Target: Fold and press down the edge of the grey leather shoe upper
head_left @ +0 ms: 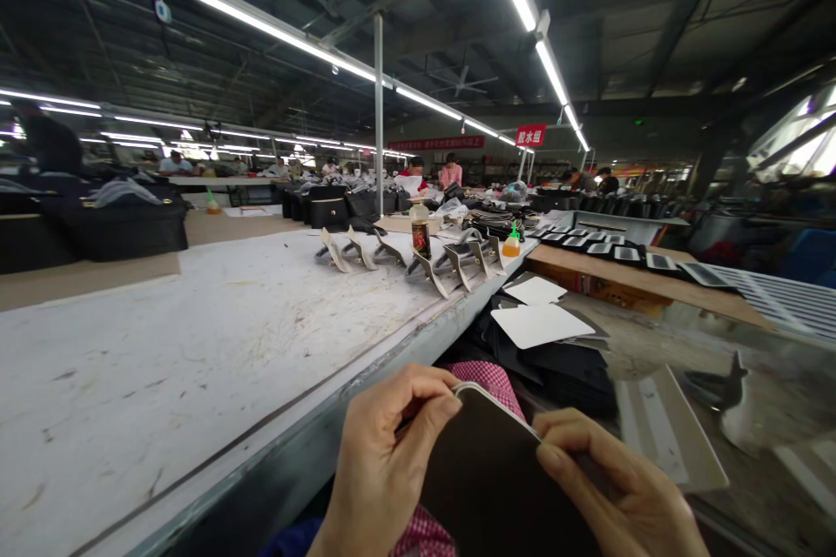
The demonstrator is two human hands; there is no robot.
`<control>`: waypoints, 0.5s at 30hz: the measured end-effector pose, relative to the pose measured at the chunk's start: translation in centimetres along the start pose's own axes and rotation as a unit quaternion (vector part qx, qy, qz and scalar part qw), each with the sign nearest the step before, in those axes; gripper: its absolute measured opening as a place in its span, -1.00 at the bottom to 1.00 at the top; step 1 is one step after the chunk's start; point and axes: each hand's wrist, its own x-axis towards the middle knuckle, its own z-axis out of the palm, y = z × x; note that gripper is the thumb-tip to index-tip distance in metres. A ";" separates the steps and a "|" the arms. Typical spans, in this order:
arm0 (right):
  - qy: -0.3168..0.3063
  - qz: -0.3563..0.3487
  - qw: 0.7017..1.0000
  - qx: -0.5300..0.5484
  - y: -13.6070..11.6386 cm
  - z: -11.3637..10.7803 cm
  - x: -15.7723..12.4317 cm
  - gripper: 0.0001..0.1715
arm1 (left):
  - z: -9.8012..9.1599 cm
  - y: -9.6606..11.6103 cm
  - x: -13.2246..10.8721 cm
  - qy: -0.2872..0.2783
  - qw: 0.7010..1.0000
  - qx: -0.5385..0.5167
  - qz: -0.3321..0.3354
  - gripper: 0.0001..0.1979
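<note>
Close in front of me is a dark flat panel [493,470] with a pale edge and a rounded corner; its lower part runs out of the frame. My left hand [388,444] is closed on that corner, thumb and fingers pinching the edge. Further along the same edge, my right hand [607,470] pinches the panel between thumb and fingers. Behind the panel shows red checked cloth [483,379]. White sheets [542,324] lie on dark pieces [568,374] beyond my hands. What the panel is made of I cannot make out.
A long white-topped table [196,374] runs along the left. On it stand several curved flaps [428,274], a dark-labelled bottle [420,231] and an orange glue bottle [511,244]. Black bags [127,222] sit at far left. A pale panel [670,426] lies at right.
</note>
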 end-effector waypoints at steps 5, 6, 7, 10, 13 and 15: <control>-0.071 0.001 0.997 0.020 1.0 -1.6 1.2 -0.62 | -1.4 0.0 0.1 -0.143 0.983 -0.095 -0.064 -0.75; -0.089 0.006 0.996 0.028 1.0 -1.8 1.4 -0.62 | -1.5 -0.1 0.1 -0.157 0.980 -0.105 -0.070 -0.75; -0.101 0.010 0.994 0.035 1.1 -1.8 1.5 -0.61 | -1.5 -0.3 -0.1 -0.163 0.978 -0.109 -0.077 -0.75; -0.111 0.021 0.992 0.054 1.0 -1.8 1.6 -0.60 | -1.4 -1.1 -0.9 -0.149 0.978 -0.097 -0.113 -0.78; -0.125 0.050 0.986 0.094 0.9 -1.6 1.3 -0.59 | -1.3 -1.9 -1.4 -0.132 0.970 -0.122 -0.163 -0.84; -0.141 0.073 0.977 0.140 0.9 -1.4 1.2 -0.57 | -1.3 -2.3 -1.3 -0.146 0.950 -0.180 -0.207 -0.92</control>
